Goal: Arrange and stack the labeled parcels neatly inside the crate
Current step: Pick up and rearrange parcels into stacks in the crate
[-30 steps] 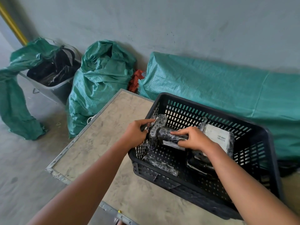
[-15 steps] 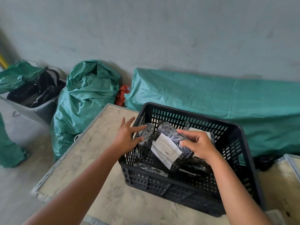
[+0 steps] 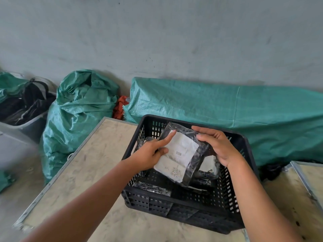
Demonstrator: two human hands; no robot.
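Two hands, left hand (image 3: pixel 150 154), right hand (image 3: pixel 218 145), one labeled parcel (image 3: pixel 181 154), one crate (image 3: pixel 244 172)

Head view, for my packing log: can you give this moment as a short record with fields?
Held item: black plastic-wrapped parcel with white label, label facing up, tilted
Left hand: grips the parcel's left edge
Right hand: grips its right edge
Container: black perforated plastic crate
Crate contents: more black wrapped parcels
Surface: beige tabletop

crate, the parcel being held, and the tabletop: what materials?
Crate: looks like moulded black plastic, matte, with a perforated grid in its walls.
Held parcel: glossy black plastic film, creased and catching light, with a white, apparently paper label.
Tabletop: pale, scuffed board, possibly plywood, edged in grey metal strip.
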